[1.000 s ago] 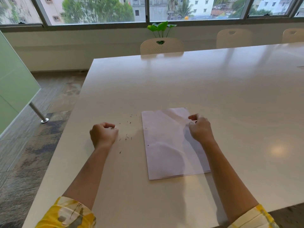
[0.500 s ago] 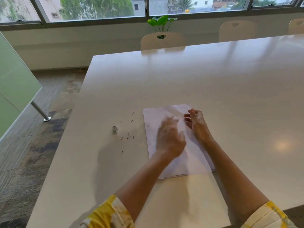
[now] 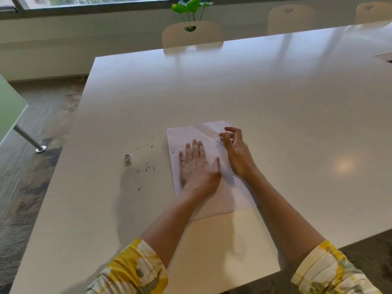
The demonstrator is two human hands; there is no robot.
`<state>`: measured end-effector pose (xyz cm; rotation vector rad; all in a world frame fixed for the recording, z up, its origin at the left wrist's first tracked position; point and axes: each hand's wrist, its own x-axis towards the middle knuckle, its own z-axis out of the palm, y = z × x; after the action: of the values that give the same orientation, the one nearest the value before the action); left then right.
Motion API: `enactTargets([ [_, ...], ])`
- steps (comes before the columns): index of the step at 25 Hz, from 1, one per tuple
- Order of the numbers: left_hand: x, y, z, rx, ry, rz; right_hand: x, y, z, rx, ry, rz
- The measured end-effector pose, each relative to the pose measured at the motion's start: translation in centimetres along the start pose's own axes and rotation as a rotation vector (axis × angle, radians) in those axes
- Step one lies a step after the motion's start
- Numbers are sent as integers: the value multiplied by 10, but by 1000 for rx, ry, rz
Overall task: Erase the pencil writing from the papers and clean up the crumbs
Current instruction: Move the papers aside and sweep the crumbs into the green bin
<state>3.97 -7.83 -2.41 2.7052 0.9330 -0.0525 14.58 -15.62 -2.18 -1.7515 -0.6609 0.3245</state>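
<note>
**Two hands on the paper stack**

Two bare forearms reach in from the near edge of the table (image 3: pixel 254 85), sleeves yellow-patterned. The left hand (image 3: pixel 197 166) lies palm down on the papers (image 3: pixel 191 132), its fingers straight and slightly spread, pressing flat. The right hand (image 3: pixel 237 151) rests just beside it at the stack's right side, fingers loosely curled and apart, holding nothing that can be made out.

The table is a broad, pale, glossy top in a room with a window wall, cream chairs (image 3: pixel 192 35) along the far edge and a green plant (image 3: pixel 192 7) behind one.

The papers sit nearer the table's left and near edges than its far ones. Left of them, dark crumbs (image 3: pixel 148 166) are scattered on the bare top, and a small eraser (image 3: pixel 128 159) lies beyond the crumbs, well apart from both hands.
</note>
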Motion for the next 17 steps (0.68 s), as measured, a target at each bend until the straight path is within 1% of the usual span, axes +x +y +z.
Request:
enactTargets([
  [2,10,-25,-9,29,20,-73,2,2,-1,42,-9,36],
  [4,22,-49,-25,113,42,-169,4,0,-4,33,-76,69],
  [6,30,-57,-39,220,84,-212,6,-3,-6,41,-125,107],
  [7,29,-53,-41,232,106,-187,6,-5,-6,83,-129,135],
  [9,15,-25,-36,144,104,-39,5,-12,-7,217,-101,207],
  [11,-13,12,-17,29,37,167,6,-12,-9,345,-69,243],
  [12,-27,28,-5,-7,-6,241,4,-14,-10,353,-65,256],
  [13,-38,38,3,-25,-42,276,3,-14,-11,354,-75,263],
  [15,-44,38,12,-7,-75,243,2,-15,-8,363,-123,250],
  [17,-38,20,10,18,-43,162,1,-15,-6,281,-109,249],
])
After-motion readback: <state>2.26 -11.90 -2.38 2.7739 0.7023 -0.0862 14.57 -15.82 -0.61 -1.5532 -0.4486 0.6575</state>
